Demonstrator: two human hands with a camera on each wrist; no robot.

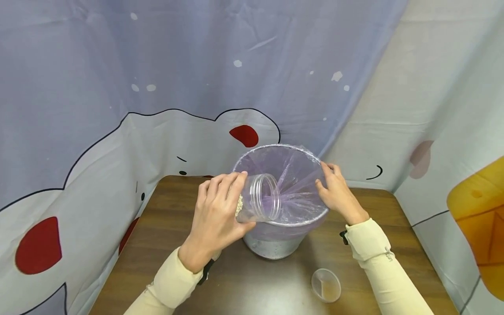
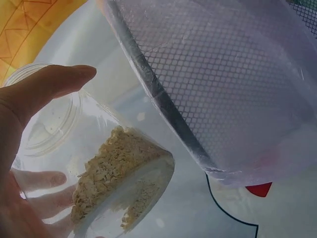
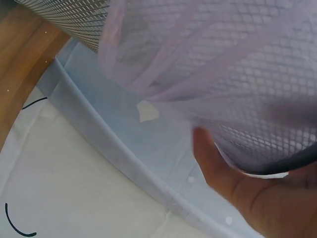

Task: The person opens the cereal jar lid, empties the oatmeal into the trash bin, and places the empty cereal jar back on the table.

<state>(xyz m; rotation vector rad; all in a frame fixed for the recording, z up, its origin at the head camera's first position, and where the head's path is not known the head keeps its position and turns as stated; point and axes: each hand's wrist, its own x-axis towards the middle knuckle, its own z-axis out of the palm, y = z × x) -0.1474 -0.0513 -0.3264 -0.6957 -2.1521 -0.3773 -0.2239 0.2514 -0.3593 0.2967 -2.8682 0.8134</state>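
In the head view my left hand (image 1: 216,212) grips a clear jar (image 1: 260,199) laid over on its side. The jar's threaded mouth points right, above the near left rim of a mesh trash bin (image 1: 271,249). Pale flakes like rolled oats (image 2: 119,166) lie in the jar towards its base. A thin purple bag (image 1: 303,203) lines the bin and folds over its rim. My right hand (image 1: 338,192) holds the bin's right rim through the bag, thumb apart from the fingers; some fingertips are hidden.
A clear round lid (image 1: 326,285) lies on the brown wooden table (image 1: 244,288), in front of the bin and to its right. Printed curtains (image 1: 189,78) hang close behind the table and along its sides.
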